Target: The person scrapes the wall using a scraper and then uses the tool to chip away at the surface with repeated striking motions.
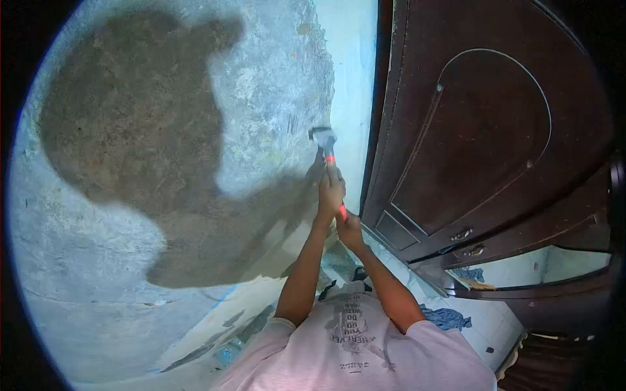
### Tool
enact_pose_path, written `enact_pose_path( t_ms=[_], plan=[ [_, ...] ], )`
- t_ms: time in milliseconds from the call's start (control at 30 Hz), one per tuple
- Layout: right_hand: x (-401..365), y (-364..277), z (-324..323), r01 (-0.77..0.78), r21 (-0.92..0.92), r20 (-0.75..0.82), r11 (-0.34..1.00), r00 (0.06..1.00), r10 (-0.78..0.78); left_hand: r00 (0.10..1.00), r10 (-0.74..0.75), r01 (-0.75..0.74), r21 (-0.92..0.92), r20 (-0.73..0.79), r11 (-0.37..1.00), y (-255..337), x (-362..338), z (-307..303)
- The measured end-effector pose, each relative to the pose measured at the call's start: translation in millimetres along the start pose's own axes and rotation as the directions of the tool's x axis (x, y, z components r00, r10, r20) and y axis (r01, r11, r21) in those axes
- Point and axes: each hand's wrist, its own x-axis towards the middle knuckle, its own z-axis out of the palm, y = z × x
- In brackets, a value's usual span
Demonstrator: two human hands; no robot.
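Both my hands are wrapped around the long handle of a wall scraper (322,135). Its handle is dark with red bands, and its wide blade meets the wall (267,117) at the ragged border between rough grey plaster and a smooth pale coating (349,78). My left hand (331,190) grips the shaft higher up, nearer the blade. Lower down, my right hand (350,229) is closed around the red end of the handle. The palms and parts of the fingers are hidden from above.
A dark brown wooden wardrobe (495,117) with metal handles stands close on the right. Below it, a mirror (554,264) reflects the floor. Crumpled dark cloth (445,318) lies on pale floor tiles (489,319). My shadow (137,111) covers much of the left wall.
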Motion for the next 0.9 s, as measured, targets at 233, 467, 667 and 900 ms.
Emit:
enact_pose_path(
  t_ms=[233,467,667,900],
  plan=[
    [-19.7,61.1,-26.1,-0.179,-0.108,0.137,0.978,0.972,0.193,0.822,-0.566,0.557,-0.309,0.068,0.771,107.8,-29.8,11.2],
    [-26.3,78.2,-38.7,-0.029,-0.177,0.175,0.984,0.983,0.061,0.925,-0.365,0.343,-0.185,-0.105,0.921,34.0,-56.4,24.5],
    [-0.8,67.9,-44.7,-0.082,-0.262,0.275,0.962,0.949,0.156,0.864,-0.498,0.471,-0.222,-0.080,0.854,122.2,-26.5,25.7],
    [-6.1,90.3,-45.7,0.180,-0.329,0.282,0.927,0.955,-0.086,0.858,-0.494,0.460,-0.216,-0.141,0.861,99.1,-37.4,28.7]
  ],
)
